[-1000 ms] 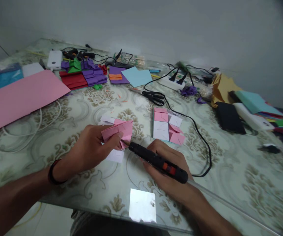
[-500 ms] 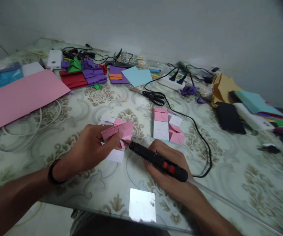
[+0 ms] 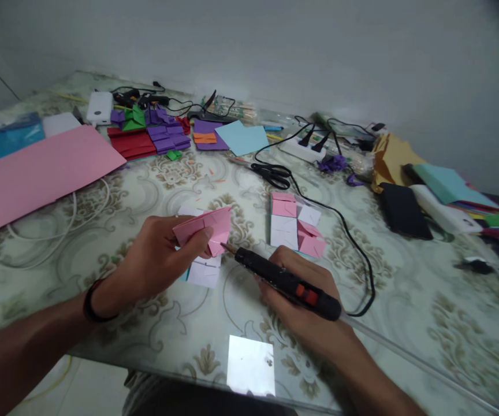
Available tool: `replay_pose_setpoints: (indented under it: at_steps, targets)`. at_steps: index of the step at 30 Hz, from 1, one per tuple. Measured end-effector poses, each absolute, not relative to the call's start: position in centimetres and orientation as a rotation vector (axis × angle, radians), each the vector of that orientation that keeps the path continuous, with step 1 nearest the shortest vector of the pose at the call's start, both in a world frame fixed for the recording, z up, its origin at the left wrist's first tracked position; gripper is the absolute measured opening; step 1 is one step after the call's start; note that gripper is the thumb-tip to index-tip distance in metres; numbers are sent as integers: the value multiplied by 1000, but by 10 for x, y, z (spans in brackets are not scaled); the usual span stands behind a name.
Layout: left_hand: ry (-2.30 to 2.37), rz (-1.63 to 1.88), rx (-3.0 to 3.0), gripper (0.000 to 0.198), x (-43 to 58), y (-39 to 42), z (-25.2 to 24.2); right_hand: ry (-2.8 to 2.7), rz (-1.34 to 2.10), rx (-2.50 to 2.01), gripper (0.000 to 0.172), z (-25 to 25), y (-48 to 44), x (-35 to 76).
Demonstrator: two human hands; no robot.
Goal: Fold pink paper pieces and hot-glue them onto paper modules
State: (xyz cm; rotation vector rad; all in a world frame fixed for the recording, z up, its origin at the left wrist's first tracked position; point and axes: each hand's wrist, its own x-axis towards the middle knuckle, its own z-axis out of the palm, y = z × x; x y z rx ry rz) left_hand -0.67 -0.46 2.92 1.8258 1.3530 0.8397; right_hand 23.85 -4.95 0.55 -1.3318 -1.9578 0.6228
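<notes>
My left hand [image 3: 163,248] pinches a folded piece of pink paper [image 3: 217,223] between thumb and fingers. Beneath it, partly hidden, lies a pink-and-white folded paper piece [image 3: 205,274] on the table. My right hand [image 3: 305,289] is wrapped round a black hot glue gun [image 3: 288,283] with a clear glue stick [image 3: 405,346] out of its back end. The gun's nozzle points left, close to the lower right edge of the pink paper. Further right rests a second pink-and-white folded paper piece [image 3: 284,230].
Scissors [image 3: 273,175] and the gun's black cord [image 3: 340,214] lie beyond my right hand. Pink card [image 3: 45,179] covers the left side. Behind are folded purple papers [image 3: 167,137], light blue sheets [image 3: 243,137] and a white power strip [image 3: 304,148]. A black phone [image 3: 405,211] lies at right.
The glue gun has drawn back slightly to the right, its nozzle now at the paper's edge rather than by my left thumb. My left hand has shifted a little left with the pink paper.
</notes>
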Motion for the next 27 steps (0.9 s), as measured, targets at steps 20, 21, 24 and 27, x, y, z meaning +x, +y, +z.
replay_pose_setpoints:
  at_steps: [20, 21, 24, 27]
  targets:
    - [1399, 869, 1816, 33, -7, -3, 30, -1950, 652, -1289, 22, 5, -50, 239]
    - [1404, 872, 1809, 33, -8, -3, 29, -1948, 653, -1281, 22, 5, -50, 239]
    - [1417, 875, 1806, 33, -8, -2, 29, -1938, 664, -1260, 21, 4, -50, 239]
    - [1423, 871, 1820, 34, -8, -2, 29, -1939, 685, -1256, 20, 3, -50, 240]
